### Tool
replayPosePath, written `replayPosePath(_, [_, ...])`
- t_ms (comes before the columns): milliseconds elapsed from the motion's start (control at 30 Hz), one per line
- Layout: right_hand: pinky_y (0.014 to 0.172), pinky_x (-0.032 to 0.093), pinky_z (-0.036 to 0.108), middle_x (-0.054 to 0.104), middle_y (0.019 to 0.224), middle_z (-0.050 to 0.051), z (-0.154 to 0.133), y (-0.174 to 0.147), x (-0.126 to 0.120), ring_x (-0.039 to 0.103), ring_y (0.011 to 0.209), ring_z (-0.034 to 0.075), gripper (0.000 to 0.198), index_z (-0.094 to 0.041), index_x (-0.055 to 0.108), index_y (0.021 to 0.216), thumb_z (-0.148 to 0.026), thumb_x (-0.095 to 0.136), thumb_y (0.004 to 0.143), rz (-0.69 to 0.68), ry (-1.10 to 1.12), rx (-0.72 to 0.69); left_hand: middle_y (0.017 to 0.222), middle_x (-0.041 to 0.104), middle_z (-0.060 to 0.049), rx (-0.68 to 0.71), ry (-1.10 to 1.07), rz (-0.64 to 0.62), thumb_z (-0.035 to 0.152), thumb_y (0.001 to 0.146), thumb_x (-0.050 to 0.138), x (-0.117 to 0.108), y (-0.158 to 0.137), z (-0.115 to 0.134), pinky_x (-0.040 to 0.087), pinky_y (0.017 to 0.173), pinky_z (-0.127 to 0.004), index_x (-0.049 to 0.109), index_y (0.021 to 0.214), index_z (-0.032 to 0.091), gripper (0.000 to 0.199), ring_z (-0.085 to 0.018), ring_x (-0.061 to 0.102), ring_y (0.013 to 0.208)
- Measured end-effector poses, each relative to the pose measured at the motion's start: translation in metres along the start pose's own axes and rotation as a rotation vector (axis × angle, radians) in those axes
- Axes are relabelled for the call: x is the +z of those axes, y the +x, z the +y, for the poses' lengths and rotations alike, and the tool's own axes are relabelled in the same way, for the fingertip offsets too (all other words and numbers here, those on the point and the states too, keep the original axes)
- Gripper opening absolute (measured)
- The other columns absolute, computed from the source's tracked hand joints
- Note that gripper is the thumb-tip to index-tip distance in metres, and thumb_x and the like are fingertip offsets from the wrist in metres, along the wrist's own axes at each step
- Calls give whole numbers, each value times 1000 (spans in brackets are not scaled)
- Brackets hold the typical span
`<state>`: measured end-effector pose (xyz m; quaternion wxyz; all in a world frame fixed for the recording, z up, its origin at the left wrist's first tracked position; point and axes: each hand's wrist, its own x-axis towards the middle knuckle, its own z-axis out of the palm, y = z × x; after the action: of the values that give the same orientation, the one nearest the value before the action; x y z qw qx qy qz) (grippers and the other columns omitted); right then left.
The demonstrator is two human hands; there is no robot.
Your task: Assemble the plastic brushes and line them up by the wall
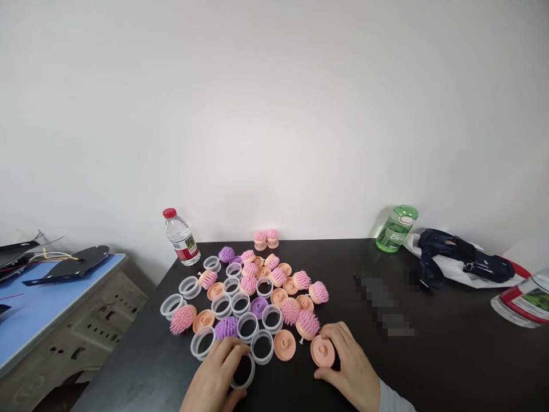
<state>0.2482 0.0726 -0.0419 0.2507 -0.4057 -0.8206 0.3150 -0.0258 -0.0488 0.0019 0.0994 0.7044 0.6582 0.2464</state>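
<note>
My left hand (214, 375) is closed around the near side of a clear plastic ring (252, 376) at the table's front, thumb below and fingers above. To the right, my right hand (352, 366) grips a peach round cap with a raised centre (322, 351) between thumb and fingers. Between the hands lie another peach cap (285, 345) and a clear ring (262, 361). Just beyond the right hand is a pink bristled brush head (307, 324) with a small stem. A purple bristled head (226, 328) sits beyond my left fingers.
Several more rings, caps and bristled heads spread over the black table (141, 355). Two assembled pink brushes (266, 240) stand by the wall. A water bottle (182, 237) is at the back left, a green bottle (395, 230) and a dark strapped item (465, 257) at the right.
</note>
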Motion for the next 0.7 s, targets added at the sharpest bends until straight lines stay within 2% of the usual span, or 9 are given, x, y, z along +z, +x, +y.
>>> replayPosePath(167, [81,49,41,58,94,3,-3,17,19,55,90,26,48,-21,49,89,-11,86,59,39,-119,-79,112,68,-9,78,144,114,0,70,60,8,7,-11,57,78,-39,59,119,27,56,-29,65,97])
replayPosePath(267, [80,51,39,55,98,4,-1,21,29,55,90,25,55,-20,49,90,-18,91,55,58,-127,-128,114,67,-9,70,189,133,3,69,69,11,8,-17,58,78,-41,59,121,28,59,-30,64,97])
replayPosePath(333, [78,52,38,54,99,4,3,20,31,56,89,25,60,-20,50,91,-25,94,52,64,-122,-157,114,67,-9,88,177,147,14,65,82,11,8,-22,58,75,-41,59,121,28,63,-31,65,96])
replayPosePath(400, [75,53,38,54,97,4,6,18,27,56,87,25,61,-21,50,91,-33,95,52,85,-126,-194,110,68,-9,149,151,203,36,61,89,9,10,-24,59,72,-39,59,120,28,66,-31,67,93])
replayPosePath(467, [74,53,37,54,96,4,8,21,16,57,87,25,55,-22,50,93,-39,90,60,137,-122,-232,106,69,-10,199,136,279,55,62,82,3,14,-23,60,70,-36,60,118,27,67,-29,68,91])
replayPosePath(533, [76,53,37,55,98,5,6,32,0,57,91,25,42,-22,50,97,-39,80,73,197,-110,-264,105,69,-9,201,132,347,61,69,74,-6,23,-16,59,72,-34,60,117,26,61,-27,68,91])
replayPosePath(633, [82,53,39,57,106,8,-6,68,-24,57,99,26,22,-22,51,104,-32,63,89,258,-136,-301,104,68,-9,203,124,462,53,82,67,-14,44,-2,57,76,-35,60,116,24,45,-26,67,92])
replayPosePath(700, [88,51,43,58,108,10,-17,103,-33,56,104,27,20,-20,51,107,-29,58,91,268,-202,-306,103,68,-10,224,121,553,43,88,64,-14,57,5,56,78,-36,60,114,22,33,-25,66,93])
